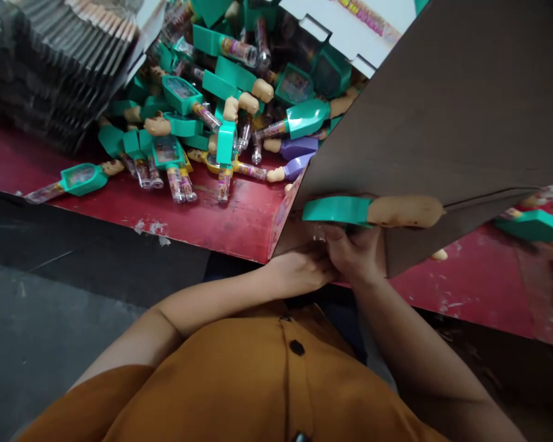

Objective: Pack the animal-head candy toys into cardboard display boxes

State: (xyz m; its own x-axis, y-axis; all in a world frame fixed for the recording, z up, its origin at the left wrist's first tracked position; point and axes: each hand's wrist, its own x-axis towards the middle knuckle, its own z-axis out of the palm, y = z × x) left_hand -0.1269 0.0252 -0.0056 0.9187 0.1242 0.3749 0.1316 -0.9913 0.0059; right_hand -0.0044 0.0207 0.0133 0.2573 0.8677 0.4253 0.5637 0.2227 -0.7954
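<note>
My left hand (299,273) lies at the near edge of a brown cardboard box (424,110), its fingers curled and bunched against my right hand. My right hand (357,252) is closed, with its thumb just under a teal plastic toy (336,210). That toy has a long tan head-like end and lies sideways in front of the cardboard. A small clear piece shows beside the right thumb. What either hand grips is hidden by the fingers. To the left, a heap of similar teal toys (182,95) with clear candy tubes covers the table.
The red table (203,227) runs across in front of me. Stacked dark cardboard (41,67) stands at the far left. White printed box flaps (345,31) rise behind the heap, where purple toys (299,166) also lie. More teal toys (532,226) are at the right.
</note>
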